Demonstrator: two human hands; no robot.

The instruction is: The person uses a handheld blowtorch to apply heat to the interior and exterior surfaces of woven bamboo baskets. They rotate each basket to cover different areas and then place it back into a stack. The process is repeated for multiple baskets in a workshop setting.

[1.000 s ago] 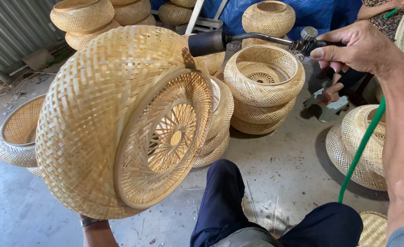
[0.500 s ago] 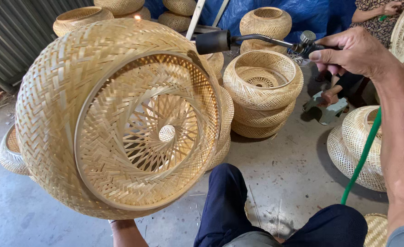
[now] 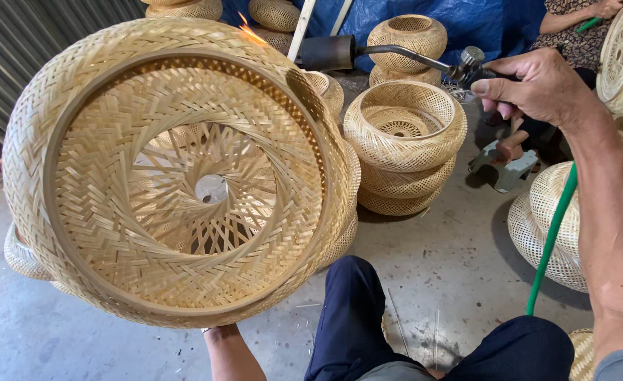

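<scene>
A large round woven bamboo basket [image 3: 177, 176] fills the left of the view, its open mouth turned toward me. It rests on my left hand, which is hidden behind it; only the forearm [image 3: 228, 349] shows below the rim. My right hand [image 3: 537, 86] grips the handle of a gas torch [image 3: 389, 51] at the upper right. The torch's dark nozzle points left, and a small orange flame [image 3: 246, 27] licks the basket's top edge. A green hose [image 3: 552, 236] runs down beside my right arm.
A stack of similar baskets [image 3: 404, 141] stands on the concrete floor [image 3: 438, 261] ahead, with more baskets [image 3: 558, 219] at the right and back. Another person [image 3: 572, 28] sits at the top right before a blue tarp [image 3: 480, 21]. Corrugated metal [image 3: 29, 42] lines the left.
The basket has turned from side-on until its open mouth faces me, and it has come closer. A flame now shows at its top edge. The torch hand has stayed nearly in place.
</scene>
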